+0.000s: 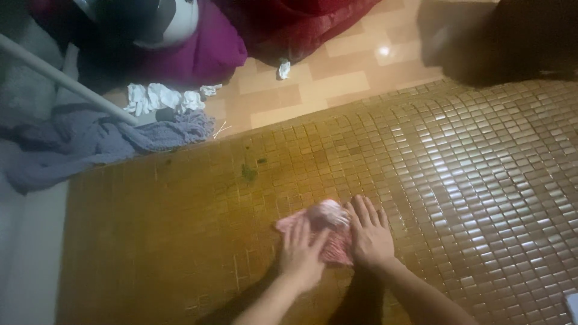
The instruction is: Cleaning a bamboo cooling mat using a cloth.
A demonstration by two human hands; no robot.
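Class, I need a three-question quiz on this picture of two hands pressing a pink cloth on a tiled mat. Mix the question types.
1. True or false: both hands lie flat on the pink cloth.
2. Which hand covers the cloth's right side? A) left hand B) right hand
3. What lies crumpled at the mat's far left edge?

Key: 1 true. 2 B. 3 A blue-grey cloth, with white rags behind it.

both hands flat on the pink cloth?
Yes, the left hand and right hand both press on the pink cloth on the mat.
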